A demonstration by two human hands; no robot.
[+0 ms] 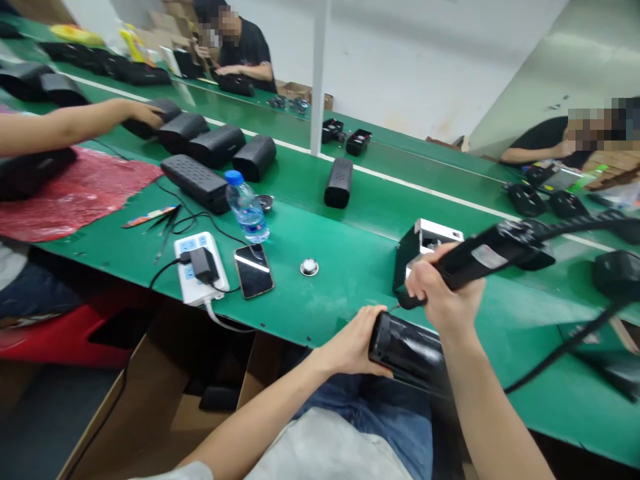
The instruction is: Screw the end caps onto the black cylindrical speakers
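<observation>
At far left a co-worker's hand (pixel 145 115) rests on 1 of a row of black speakers (pixel 215 143), beyond a red sheet (pixel 75 193). Nearer, a power strip (pixel 200 270), a phone (pixel 254 270) and a water bottle (pixel 246 208) sit close together on the green table (pixel 350 220), with a small metal disc (pixel 309 267) to their right. The left hand (pixel 355 343) is closed around the near end of a speaker shell (pixel 407 350), held at the table's edge above the lap. The right hand (pixel 443 290) is wrapped tight round an electric screwdriver (pixel 495 253), its tip at the shell's end; contact is too small to tell. The risk, as I judge it: only 1 hand steadies the shell, so the tip could skid toward the left fingers, and the trailing cable (pixel 565 347) could tug the tool aside.
</observation>
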